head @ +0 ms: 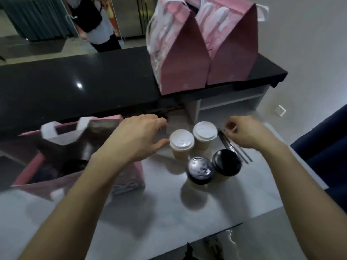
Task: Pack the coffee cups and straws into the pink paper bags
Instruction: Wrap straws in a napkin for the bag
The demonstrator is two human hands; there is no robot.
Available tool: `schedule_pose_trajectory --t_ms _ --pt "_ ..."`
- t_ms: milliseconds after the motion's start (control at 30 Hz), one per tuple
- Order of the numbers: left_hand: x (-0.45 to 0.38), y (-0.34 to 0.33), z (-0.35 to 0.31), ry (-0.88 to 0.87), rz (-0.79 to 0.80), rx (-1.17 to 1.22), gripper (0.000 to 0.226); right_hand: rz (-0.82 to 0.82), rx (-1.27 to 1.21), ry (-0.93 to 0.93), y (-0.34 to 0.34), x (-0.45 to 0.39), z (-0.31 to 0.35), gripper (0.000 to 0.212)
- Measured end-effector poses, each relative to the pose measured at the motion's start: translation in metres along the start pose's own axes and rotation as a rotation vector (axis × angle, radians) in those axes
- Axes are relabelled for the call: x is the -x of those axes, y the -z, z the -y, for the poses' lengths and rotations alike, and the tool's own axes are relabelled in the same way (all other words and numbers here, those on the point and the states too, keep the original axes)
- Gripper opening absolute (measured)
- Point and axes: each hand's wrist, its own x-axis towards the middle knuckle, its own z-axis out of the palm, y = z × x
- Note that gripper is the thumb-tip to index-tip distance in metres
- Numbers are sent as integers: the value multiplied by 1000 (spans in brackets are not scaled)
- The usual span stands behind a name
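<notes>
So this looks like the start of loading the third bag. Two pink bags [204,47] already stand closed up on the black counter [75,85] at the back, and an open pink bag [62,158] sits on the white bench [150,212] at the left. Four cups are still out: two white-lidded cups [193,141] and two black-lidded cups [214,167], clustered just right of the open bag.

The left hand [135,137] reaches over the bag's corner toward the nearer white-lidded cup, fingers [159,124] spread apart and curved, thumb about touching the lid, not gripping yet. The right hand [246,134] hovers over the black straws [234,147] lying beside the cups, fingertips pinched together; can't tell whether it actually has a straw.

My guess for the next move: close on that cup, keep it upright, lower it into the open bag.
</notes>
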Motion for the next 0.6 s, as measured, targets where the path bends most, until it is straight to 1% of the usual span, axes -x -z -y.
schedule_pose_trajectory --t_ms 100,167,267,333,400,500,600 --pt "-33 -29 -40 92 42 -14 44 69 42 -37 -32 -20 -62 26" --pt "-49 -47 -62 144 75 -22 44 125 59 -64 -55 -28 -90 27" --pt "-62 -68 -86 223 115 -14 42 204 22 -95 -88 -38 -112 16" --pt "-66 -79 -97 260 116 -7 39 244 -7 -113 -110 -42 -121 21" --pt "-71 -86 -107 296 110 1 38 278 -54 -129 -123 -43 -126 13" --pt "-79 -90 -121 330 82 33 36 274 -134 -150 -127 -45 -133 4" --pt "-91 -93 -135 286 48 46 34 205 -149 -147 -114 -44 -143 9"
